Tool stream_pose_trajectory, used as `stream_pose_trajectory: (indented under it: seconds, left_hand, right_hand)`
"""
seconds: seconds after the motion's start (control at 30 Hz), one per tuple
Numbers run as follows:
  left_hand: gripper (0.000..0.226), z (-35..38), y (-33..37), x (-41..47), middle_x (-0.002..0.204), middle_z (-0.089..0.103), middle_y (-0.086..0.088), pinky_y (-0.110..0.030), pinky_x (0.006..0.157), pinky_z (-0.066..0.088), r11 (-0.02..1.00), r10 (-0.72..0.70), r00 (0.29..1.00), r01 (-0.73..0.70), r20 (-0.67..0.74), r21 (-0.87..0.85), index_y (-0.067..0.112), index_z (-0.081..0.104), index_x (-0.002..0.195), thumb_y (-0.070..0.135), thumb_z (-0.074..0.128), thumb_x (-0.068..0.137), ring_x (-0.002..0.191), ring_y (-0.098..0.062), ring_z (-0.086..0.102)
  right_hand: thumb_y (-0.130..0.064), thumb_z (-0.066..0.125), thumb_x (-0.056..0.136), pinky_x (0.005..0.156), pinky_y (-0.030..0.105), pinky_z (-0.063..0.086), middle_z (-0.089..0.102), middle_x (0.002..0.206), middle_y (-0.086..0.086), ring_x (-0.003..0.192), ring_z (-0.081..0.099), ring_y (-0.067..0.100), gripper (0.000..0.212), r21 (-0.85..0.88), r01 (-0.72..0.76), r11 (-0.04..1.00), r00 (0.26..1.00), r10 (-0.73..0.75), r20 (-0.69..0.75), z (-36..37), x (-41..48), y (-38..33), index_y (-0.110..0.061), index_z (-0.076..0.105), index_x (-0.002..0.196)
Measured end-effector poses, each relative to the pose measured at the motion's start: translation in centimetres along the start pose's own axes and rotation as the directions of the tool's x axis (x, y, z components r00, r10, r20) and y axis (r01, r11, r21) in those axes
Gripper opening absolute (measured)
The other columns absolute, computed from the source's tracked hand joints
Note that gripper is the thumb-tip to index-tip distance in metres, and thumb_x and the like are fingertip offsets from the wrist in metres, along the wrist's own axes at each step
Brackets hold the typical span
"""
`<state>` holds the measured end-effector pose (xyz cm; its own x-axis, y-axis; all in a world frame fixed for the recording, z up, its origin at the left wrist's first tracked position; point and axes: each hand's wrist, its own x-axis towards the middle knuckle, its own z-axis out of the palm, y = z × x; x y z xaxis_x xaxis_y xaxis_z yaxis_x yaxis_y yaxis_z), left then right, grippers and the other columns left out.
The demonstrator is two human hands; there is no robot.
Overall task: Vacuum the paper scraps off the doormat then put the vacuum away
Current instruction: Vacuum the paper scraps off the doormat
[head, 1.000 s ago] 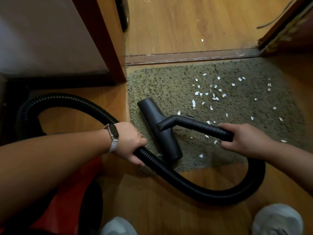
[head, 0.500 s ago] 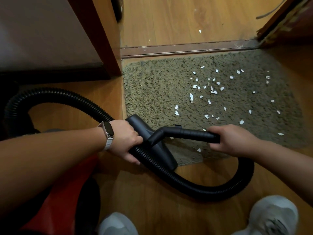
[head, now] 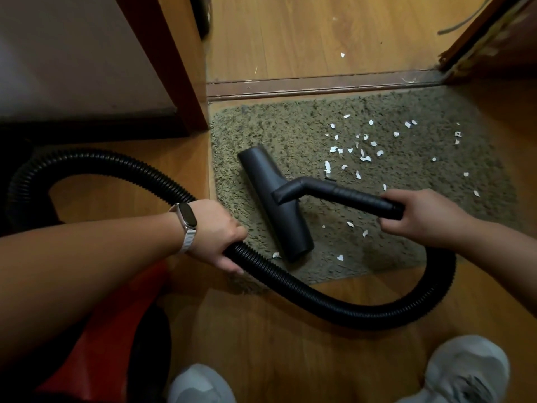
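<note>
A grey-green shaggy doormat [head: 290, 132] lies on the wooden floor before a door threshold. Several white paper scraps [head: 363, 154] are scattered over its middle and right, with a few near its front edge. The black vacuum nozzle [head: 273, 205] rests flat on the mat's left part. My right hand [head: 421, 216] grips the black wand [head: 348, 196] behind the nozzle. My left hand [head: 215, 231] grips the ribbed black hose [head: 290, 282], which loops across the floor in front of the mat. The red vacuum body [head: 96, 338] sits at lower left, partly hidden by my left arm.
A dark wooden door frame post [head: 177, 68] stands at the mat's left back corner, a door edge [head: 476, 39] at back right. The threshold strip [head: 319, 84] runs behind the mat. One scrap [head: 343, 55] lies on the floor beyond. My grey shoes [head: 465, 370] are at the bottom.
The nozzle was pulled back to the mat's front left edge, then pushed forward onto the mat again. Both hands kept their hold.
</note>
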<state>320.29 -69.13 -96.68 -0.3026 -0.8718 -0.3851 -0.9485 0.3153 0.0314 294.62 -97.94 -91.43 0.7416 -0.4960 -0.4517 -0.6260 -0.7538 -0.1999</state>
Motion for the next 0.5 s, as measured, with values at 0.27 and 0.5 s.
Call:
stream_pose_trajectory:
  seconds: [0.27,0.5]
  left_hand:
    - [0.076,0.1,0.3,0.0,0.090,0.067,0.002,-0.037,0.072,0.055,0.999,0.034,0.999,-0.034,0.001,-0.021,0.021,0.055,0.097,0.088,0.027,0.075,0.079,-0.024,0.066]
    - [0.077,-0.4,-0.5,0.2,0.081,0.065,0.004,-0.035,0.063,0.054,0.999,-0.029,0.995,0.026,-0.095,-0.040,0.022,0.052,0.089,0.089,0.018,0.071,0.071,-0.023,0.064]
  right_hand:
    - [-0.044,0.062,0.077,0.059,0.031,0.049,0.060,0.070,-0.007,0.066,0.058,0.016,0.024,-0.187,0.313,0.931,0.937,-0.271,0.221,3.1,-1.0,-2.2,-0.031,0.054,0.096]
    - [-0.044,0.064,0.074,0.056,0.027,0.046,0.060,0.066,-0.010,0.062,0.058,0.011,0.025,-0.194,0.177,0.965,0.974,-0.143,0.175,1.5,-0.6,0.4,-0.034,0.059,0.096]
